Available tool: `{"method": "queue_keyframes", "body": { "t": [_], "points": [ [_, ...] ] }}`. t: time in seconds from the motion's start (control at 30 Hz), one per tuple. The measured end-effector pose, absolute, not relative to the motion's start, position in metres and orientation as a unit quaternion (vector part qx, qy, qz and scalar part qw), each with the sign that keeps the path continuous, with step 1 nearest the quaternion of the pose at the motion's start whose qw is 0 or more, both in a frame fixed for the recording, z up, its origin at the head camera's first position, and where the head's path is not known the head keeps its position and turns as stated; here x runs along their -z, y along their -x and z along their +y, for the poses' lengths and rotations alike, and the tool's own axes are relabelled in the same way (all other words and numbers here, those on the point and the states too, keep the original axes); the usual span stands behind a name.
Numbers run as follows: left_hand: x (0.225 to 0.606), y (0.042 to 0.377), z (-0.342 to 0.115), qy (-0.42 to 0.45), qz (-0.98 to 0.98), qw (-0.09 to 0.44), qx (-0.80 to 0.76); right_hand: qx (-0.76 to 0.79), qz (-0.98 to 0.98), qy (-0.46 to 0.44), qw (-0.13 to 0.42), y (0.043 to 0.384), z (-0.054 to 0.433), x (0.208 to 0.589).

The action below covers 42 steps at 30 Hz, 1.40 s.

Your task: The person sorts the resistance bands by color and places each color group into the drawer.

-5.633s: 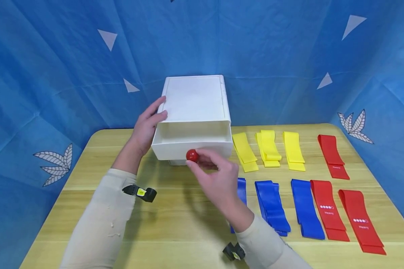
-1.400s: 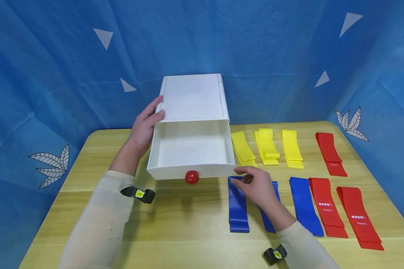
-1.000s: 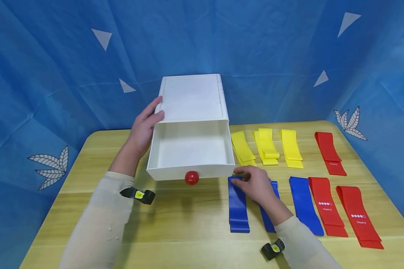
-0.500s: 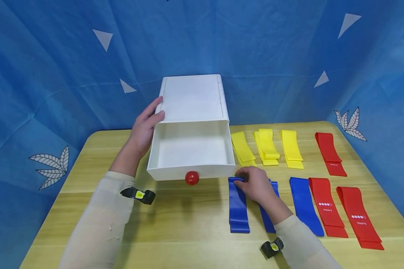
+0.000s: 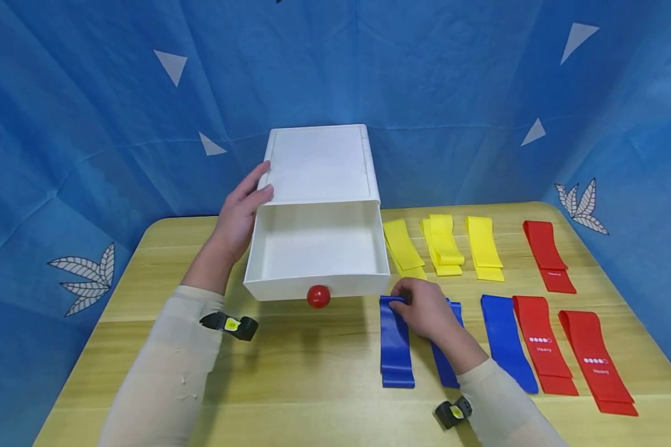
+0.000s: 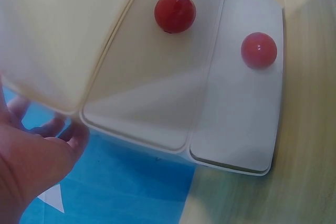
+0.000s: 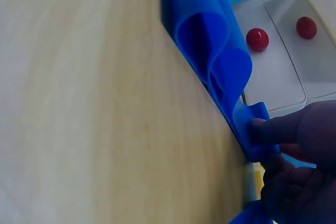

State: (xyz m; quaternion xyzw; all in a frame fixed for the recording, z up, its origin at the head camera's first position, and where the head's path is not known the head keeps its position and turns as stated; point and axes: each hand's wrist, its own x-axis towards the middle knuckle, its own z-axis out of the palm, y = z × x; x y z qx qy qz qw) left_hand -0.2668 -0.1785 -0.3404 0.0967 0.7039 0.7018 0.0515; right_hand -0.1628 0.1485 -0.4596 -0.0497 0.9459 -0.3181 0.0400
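A white drawer cabinet [image 5: 320, 162] stands at the back of the table. Its top drawer [image 5: 279, 288], with a round red knob [image 5: 318, 297], is pulled out with nothing inside. Two lower drawer fronts with red knobs [image 6: 175, 13] appear in the left wrist view. My left hand [image 5: 236, 220] rests against the cabinet's left side, thumb and index fingertip at the top edge. With thumb and fingers, my right hand [image 5: 426, 311] pinches the far end of a folded blue resistance band [image 5: 396, 351]. In the right wrist view, that band's end bends up at my thumb.
To the right lie several yellow bands [image 5: 442, 242], more blue bands [image 5: 506, 341] and red bands [image 5: 545, 344]. My right forearm partly covers the middle blue band [image 5: 446, 367]. Blue cloth [image 5: 453, 99] hangs behind the wooden table [image 5: 313, 397].
The top drawer is further out than several seconds ago. My right hand has left its red knob and moved right to the nearest blue resistance band. My left hand stays at the cabinet.
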Motion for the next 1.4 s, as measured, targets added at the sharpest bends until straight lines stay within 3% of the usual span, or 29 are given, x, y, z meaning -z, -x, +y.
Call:
{"method": "queue_keyframes", "body": {
  "t": [0.57,1.4],
  "points": [
    [0.34,0.266,-0.179,-0.099,0.704,0.051,-0.701,0.389,0.92,0.052,0.003,0.147,0.162,0.441],
    [0.339,0.266,-0.178,-0.09,0.709,0.056,-0.697,0.475,0.871,0.047,-0.113,0.135,0.17,0.387]
  ]
}}
